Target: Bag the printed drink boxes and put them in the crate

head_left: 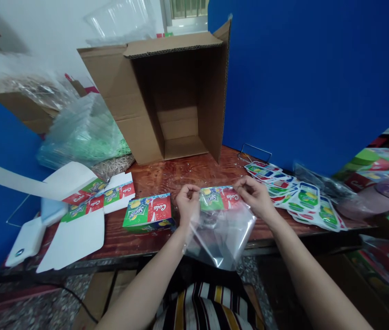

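A small red-and-green printed box (219, 199), marked Cola and Sprite, sits at the upper end of a clear plastic bag (224, 243). The bag's loose part hangs over the table's front edge toward me. My left hand (189, 202) is closed, pinching the bag at the box's left end. At the right end, my right hand (254, 195) pinches the bag near the box's top corner with thumb and fingers. A second box of the same print (148, 211) stands just left of my left hand. Folds of film partly hide the bagged box's lower side.
A large open cardboard carton (112, 105) lies on its side at the back. Unfolded printed cartons (80, 238) lie at left beside a white device (25, 243). Several printed cards (308, 199) are piled at right, near a pink cylinder (376, 199). Blue panels (311, 82) flank the table (149, 178).
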`<state>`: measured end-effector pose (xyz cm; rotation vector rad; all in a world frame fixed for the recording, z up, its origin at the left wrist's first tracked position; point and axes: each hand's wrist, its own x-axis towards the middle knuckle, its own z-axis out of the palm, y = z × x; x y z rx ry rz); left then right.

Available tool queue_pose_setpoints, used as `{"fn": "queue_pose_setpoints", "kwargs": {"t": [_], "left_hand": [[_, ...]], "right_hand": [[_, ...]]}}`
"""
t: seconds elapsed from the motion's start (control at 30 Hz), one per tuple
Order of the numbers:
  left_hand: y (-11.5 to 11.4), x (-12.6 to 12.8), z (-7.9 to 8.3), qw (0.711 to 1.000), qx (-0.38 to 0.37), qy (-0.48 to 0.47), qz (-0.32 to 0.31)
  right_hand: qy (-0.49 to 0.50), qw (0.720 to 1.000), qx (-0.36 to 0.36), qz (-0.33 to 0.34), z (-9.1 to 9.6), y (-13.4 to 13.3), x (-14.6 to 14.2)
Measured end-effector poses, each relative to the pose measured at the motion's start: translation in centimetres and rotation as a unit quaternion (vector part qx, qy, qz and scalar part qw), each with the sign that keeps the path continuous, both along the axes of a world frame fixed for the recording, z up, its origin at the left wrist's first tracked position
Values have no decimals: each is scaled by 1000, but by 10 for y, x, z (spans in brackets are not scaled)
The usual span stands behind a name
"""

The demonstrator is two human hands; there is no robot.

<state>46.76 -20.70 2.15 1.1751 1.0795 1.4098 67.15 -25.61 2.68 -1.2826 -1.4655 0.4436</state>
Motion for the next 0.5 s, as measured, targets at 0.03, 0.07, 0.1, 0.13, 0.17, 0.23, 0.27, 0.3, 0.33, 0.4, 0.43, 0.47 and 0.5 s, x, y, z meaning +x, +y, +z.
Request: {"fn": "queue_pose_setpoints", "kwargs": {"t": [0.03, 0.07, 0.1, 0.13, 0.17, 0.23, 0.27, 0.3, 0.33, 0.4, 0.43, 0.47, 0.5], "left_hand": [[1, 1, -1, 1000, 4, 3, -3], [3, 1, -2, 1000, 10, 7, -7], [4, 2, -3, 1000, 15, 11, -10], [6, 2, -4, 1000, 21, 15, -13], [8, 3, -5, 999, 26, 19, -15], [12, 4, -7, 999, 35, 26, -18], [13, 5, -8, 999, 39, 29, -19], [15, 5, -8, 998, 42, 32, -18], [15, 6, -9, 998, 45, 35, -17], [16, 6, -9, 998, 46, 38, -17], [16, 6, -8, 998, 43, 38, -20], [16, 6, -8, 998, 39, 36, -23], [17, 6, -7, 999, 33, 34, -26]], "right_hand": [[-28, 1000, 7, -3, 0, 0, 0], [-48, 999, 11, -6, 0, 0, 0], [-58, 998, 12, -8, 0, 0, 0], [-61, 998, 11, -10, 1, 0, 0], [-59, 998, 10, -11, 1, 1, 0], [-71, 997, 8, -4, 3, 4, 2], [-87, 996, 6, 5, 4, 5, 3], [-109, 994, 4, 18, 5, 6, 5], [-134, 991, 3, 31, 7, 7, 6], [-178, 983, 4, 47, 10, 9, 8], [-193, 980, 6, 47, 11, 10, 8], [-203, 978, 9, 44, 12, 11, 9], [-206, 978, 11, 41, 12, 12, 9]]}}
